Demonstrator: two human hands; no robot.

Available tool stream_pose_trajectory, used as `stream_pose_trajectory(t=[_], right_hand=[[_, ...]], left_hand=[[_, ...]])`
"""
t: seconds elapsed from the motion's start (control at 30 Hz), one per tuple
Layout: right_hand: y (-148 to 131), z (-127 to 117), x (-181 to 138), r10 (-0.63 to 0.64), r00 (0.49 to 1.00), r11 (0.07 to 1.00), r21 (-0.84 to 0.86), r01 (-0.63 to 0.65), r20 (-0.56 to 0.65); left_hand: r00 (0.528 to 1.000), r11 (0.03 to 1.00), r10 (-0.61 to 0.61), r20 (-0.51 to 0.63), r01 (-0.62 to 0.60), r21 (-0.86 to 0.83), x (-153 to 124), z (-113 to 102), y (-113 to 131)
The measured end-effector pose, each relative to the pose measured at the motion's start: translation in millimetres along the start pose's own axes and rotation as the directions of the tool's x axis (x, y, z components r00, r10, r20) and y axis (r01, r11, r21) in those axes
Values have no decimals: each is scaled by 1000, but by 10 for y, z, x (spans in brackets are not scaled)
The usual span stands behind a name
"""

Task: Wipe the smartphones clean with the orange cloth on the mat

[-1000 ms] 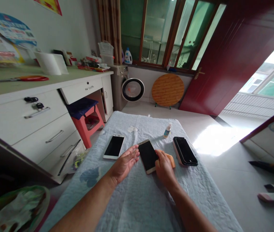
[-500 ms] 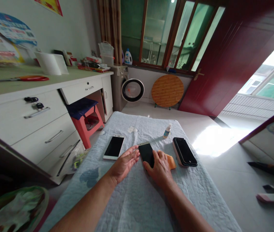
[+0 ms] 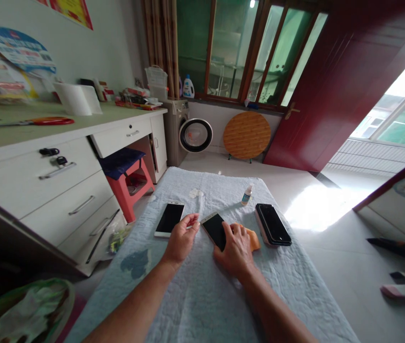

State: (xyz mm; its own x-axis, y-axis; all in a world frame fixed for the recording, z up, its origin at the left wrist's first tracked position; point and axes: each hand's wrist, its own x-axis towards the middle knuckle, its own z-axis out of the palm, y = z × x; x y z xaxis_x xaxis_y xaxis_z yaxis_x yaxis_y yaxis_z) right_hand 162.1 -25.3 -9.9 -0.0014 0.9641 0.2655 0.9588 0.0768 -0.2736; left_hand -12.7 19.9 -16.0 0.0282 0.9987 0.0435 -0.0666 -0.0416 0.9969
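My right hand (image 3: 237,247) grips the right and lower edges of a smartphone (image 3: 214,229) with a dark screen and pale frame. The phone is tilted leftward, low over the cloth or resting on it; I cannot tell which. Just left of it, my left hand (image 3: 183,240) is closed, thumb and fingertips pinched together; what they hold, if anything, is too small to make out. A white smartphone (image 3: 169,219) lies screen up beyond that hand. An orange cloth (image 3: 253,238) is partly hidden behind my right hand. Farther right lies a stack of dark phones (image 3: 273,224).
A small spray bottle (image 3: 247,194) stands toward the far right of the cloth-covered table (image 3: 220,186). To the left are a desk with drawers (image 3: 63,190) and a red stool (image 3: 131,186). A bin (image 3: 65,309) sits at the lower left.
My left hand has drawn back from the phone's edge, its fingers going from spread to pinched. The phone's top has turned slightly left in my right hand.
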Motion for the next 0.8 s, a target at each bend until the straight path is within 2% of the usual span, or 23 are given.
stream_pose_trajectory(t=[0.17, 0.3, 0.4, 0.5, 0.57, 0.67, 0.73, 0.8], right_hand=[[79, -163, -7, -48, 998, 998, 48, 50, -50], [309, -319, 68, -10, 981, 998, 59, 22, -195], [615, -429, 154, 94, 945, 995, 39, -87, -312], [934, -516, 211, 239, 892, 967, 11, -254, -383], [1094, -562, 221, 340, 866, 929, -12, -369, -366], [1223, -611, 208, 438, 841, 878, -51, -477, -318], [1248, -628, 198, 470, 832, 857, -71, -510, -294], [1249, -634, 193, 491, 826, 844, -85, -530, -277]], left_hand=[[996, 993, 60, -60, -53, 109, -40, -13, 67], [988, 970, 146, -56, -132, 203, -59, -11, 86], [972, 928, 231, -47, -206, 310, -33, -40, 84], [944, 861, 323, -64, -265, 434, 19, -95, 87], [927, 756, 370, -53, -267, 598, 58, -142, 85], [927, 465, 371, -45, -144, 874, 104, -219, 51], [935, 281, 346, -74, -28, 959, 124, -272, 5], [941, 148, 318, -118, 74, 986, 139, -321, -43]])
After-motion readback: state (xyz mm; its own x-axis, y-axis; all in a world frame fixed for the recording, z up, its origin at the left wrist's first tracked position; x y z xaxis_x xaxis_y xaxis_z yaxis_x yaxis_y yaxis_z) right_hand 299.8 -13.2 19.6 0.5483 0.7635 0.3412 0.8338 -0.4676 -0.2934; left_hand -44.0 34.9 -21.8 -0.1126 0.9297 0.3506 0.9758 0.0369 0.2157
